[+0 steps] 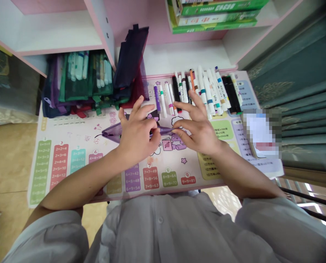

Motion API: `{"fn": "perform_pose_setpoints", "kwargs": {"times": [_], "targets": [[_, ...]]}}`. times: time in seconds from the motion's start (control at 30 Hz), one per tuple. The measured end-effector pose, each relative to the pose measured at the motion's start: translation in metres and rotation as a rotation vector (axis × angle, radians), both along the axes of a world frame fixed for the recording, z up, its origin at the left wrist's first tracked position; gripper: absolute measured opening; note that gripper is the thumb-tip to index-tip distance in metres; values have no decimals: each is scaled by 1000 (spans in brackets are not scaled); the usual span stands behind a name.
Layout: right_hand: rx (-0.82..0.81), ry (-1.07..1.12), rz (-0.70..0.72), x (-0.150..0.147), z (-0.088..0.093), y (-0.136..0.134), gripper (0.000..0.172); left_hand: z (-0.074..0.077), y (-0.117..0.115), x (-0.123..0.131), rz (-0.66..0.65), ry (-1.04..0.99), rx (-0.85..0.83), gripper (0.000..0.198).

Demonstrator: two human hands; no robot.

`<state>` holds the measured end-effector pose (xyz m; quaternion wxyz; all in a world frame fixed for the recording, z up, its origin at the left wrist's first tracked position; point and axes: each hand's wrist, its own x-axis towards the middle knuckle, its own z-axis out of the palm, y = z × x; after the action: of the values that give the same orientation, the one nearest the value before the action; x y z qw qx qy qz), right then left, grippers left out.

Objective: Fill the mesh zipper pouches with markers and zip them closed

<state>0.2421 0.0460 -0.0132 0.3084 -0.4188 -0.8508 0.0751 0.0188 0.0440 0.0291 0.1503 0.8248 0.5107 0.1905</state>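
A purple mesh zip pouch (pixel 111 132) lies flat across the middle of the desk mat, partly covered by my hands. My left hand (pixel 141 136) pinches its zip edge between thumb and forefinger, the other fingers lifted. At the pouch's right end, my right hand (pixel 197 128) grips the corner between thumb and forefinger, its remaining fingers spread above. Just beyond the hands lies a row of markers (pixel 204 89), mostly white with coloured bands. A purple marker (pixel 157 98) is at the row's left end. What the pouch contains is hidden.
Filled mesh pouches (pixel 78 82) are piled at the back left, with a dark blue pouch (pixel 131 54) leaning on the shelf. A phone (pixel 261 135) lies on the right. Green books (pixel 215 16) sit on the shelf; a curtain (pixel 297 84) hangs at the right.
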Motion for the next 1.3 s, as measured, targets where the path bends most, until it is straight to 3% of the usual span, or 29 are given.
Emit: {"fn": "perform_pose_setpoints", "kwargs": {"times": [1.3], "targets": [[-1,-12,6,5,1,3,10,5,1,-7,18,4,-21,19]]}}
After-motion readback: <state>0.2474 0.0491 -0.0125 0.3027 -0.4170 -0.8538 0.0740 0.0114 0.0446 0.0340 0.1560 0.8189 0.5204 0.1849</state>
